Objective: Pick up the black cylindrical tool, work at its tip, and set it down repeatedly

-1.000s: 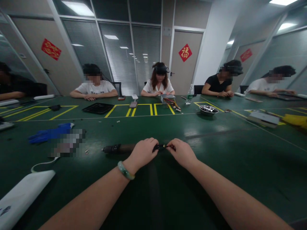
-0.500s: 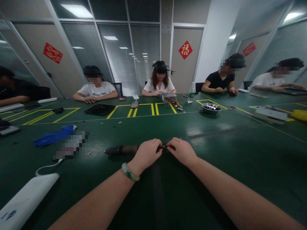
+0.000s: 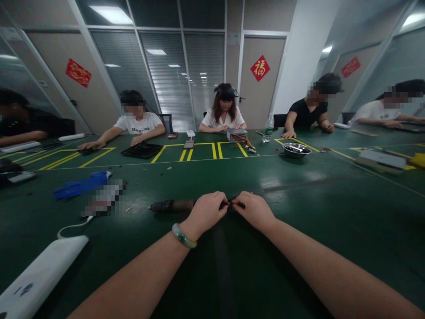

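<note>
An electric screwdriver (image 3: 171,206) with a dark tip and brownish body lies on the green table (image 3: 299,266), tip pointing left. My left hand (image 3: 210,210), a jade-like bangle on its wrist, is closed around the tool's rear part, which its fingers mostly hide. Close beside it, my right hand (image 3: 254,208) pinches something small and dark. Between the two sets of fingertips shows a tiny dark piece (image 3: 229,203) with a pale spot, too small to name.
At left lie blue gloves (image 3: 81,185), a blurred-out phone (image 3: 104,198) and a cabled white power bank (image 3: 43,274). Across the table are a black tray (image 3: 142,149), a power supply unit with wires (image 3: 237,134), a bottle (image 3: 268,128), a metal bowl (image 3: 296,150) and several seated people.
The view shifts slightly, while my hands keep nearly the same pose. Across the table, one person at left reaches toward a dark object, and the person in black lowers a hand to the table.
</note>
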A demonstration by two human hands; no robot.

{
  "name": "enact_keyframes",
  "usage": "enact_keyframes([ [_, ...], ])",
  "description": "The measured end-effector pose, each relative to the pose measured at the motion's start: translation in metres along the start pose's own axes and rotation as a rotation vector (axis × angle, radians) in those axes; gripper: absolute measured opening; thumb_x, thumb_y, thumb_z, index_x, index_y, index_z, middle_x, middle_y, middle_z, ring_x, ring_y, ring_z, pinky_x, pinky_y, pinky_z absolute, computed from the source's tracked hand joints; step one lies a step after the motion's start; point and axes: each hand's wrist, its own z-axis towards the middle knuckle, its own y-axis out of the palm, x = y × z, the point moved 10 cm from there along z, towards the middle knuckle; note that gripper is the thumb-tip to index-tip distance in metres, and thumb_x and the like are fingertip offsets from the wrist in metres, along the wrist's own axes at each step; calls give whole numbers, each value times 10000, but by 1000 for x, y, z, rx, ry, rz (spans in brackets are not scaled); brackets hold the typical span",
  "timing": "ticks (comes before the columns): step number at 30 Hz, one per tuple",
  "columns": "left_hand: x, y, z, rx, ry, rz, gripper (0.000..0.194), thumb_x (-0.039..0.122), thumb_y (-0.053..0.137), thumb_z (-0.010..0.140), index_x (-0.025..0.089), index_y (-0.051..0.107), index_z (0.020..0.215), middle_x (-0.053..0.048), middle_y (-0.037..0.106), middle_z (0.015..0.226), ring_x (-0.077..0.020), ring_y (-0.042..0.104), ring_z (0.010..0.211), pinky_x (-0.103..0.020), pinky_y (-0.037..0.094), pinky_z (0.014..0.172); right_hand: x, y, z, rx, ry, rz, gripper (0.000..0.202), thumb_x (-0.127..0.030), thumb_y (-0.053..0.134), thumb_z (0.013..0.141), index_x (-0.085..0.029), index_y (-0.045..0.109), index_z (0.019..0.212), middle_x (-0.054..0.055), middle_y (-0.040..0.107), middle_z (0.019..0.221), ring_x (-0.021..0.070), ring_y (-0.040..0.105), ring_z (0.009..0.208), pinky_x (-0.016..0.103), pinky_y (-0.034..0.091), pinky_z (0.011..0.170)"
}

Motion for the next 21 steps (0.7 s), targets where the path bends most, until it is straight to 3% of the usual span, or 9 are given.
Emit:
enact_keyframes([
  [6,-1,2,1,-25,6,-8,56,242,572,877,214,566,925,-1,615,905,-170,592,828,-303,459,748,-2,3,2,7,-21,10,66,-217,607,882,-208,672,890,-6,630,881,120,588,780,245,428,711],
  [16,-1,4,2,-85,-32,17,86,263,546,894,212,553,962,-17,633,954,-181,623,872,-299,477,772,-5,3,8,30,-78,-81,109,-265,611,892,-227,713,900,16,653,957,151,592,873,292,428,798],
  [21,-8,6,2,-68,-82,-31,430,268,588,880,265,410,1271,-24,656,1055,-203,655,939,-321,497,810,-8,9,11,-12,-100,-59,103,-216,595,892,-219,691,928,22,683,1045,170,607,1005,324,405,948],
])
